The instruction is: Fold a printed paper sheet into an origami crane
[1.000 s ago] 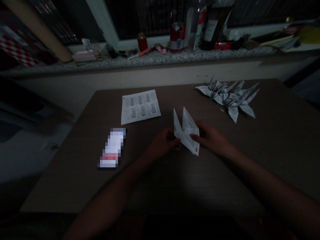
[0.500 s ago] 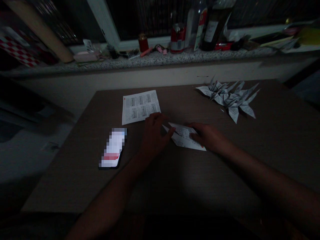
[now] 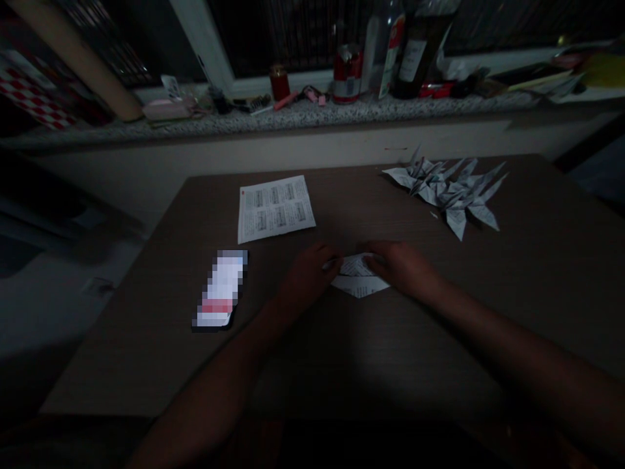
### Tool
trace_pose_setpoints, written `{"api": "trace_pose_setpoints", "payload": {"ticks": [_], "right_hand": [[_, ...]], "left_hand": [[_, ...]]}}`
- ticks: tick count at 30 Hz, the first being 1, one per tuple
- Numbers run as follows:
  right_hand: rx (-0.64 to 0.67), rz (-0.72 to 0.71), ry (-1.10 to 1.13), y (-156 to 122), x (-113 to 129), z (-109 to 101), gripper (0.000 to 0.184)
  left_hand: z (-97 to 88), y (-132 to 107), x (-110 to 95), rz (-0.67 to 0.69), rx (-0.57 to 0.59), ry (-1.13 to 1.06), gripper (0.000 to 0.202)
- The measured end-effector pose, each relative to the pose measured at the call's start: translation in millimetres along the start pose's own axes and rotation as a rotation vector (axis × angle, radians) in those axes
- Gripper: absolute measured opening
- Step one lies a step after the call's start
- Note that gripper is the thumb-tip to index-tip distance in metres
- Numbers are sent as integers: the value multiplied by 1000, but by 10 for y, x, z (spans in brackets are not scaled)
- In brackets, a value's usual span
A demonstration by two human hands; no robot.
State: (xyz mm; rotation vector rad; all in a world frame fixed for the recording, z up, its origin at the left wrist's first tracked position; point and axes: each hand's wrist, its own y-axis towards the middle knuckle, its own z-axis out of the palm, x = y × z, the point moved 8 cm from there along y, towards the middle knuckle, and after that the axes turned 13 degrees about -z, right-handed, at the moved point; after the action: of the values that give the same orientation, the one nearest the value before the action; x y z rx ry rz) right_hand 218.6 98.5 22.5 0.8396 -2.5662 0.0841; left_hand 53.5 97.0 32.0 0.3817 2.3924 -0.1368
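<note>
A folded piece of printed paper [image 3: 360,286] is held between my two hands just above or on the brown table [image 3: 312,365]; its lower edge comes to a blunt point towards me. My left hand [image 3: 312,270] pinches its left end between thumb and fingers. On the other side my right hand [image 3: 403,264] grips the right end, thumb on the printed face and fingers behind. The paper's far edge is partly hidden by my fingers. Beyond my left hand lies a flat printed sheet [image 3: 276,208].
Left of my left forearm lies a lit phone [image 3: 221,290], its screen blurred out. Several folded paper pieces with pointed tips [image 3: 449,189] are heaped at the table's back right. Behind, the stone windowsill [image 3: 244,124] carries a red can [image 3: 347,75], bottles [image 3: 410,62] and small items.
The folded paper has turned so its point faces me. My left hand has drawn back from near the flat sheet and closed on the paper's left end; the right hand shifted slightly.
</note>
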Motion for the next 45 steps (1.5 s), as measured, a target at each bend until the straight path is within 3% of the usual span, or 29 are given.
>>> {"api": "trace_pose_setpoints", "payload": {"ticks": [13, 19, 24, 31, 39, 45], "right_hand": [[-55, -216, 166, -103, 28, 22, 23], [-49, -122, 120, -81, 22, 11, 22], [63, 29, -97, -14, 21, 10, 29], [193, 58, -315, 83, 104, -32, 28], [219, 55, -216, 117, 16, -8, 26], [194, 37, -181, 96, 92, -28, 27]], "left_hand": [[95, -16, 37, 92, 139, 23, 26], [129, -15, 39, 97, 155, 10, 27], [123, -16, -19, 111, 133, 20, 25], [145, -31, -29, 115, 125, 31, 24], [161, -29, -44, 95, 128, 2, 26], [166, -28, -35, 80, 121, 18, 26]]}}
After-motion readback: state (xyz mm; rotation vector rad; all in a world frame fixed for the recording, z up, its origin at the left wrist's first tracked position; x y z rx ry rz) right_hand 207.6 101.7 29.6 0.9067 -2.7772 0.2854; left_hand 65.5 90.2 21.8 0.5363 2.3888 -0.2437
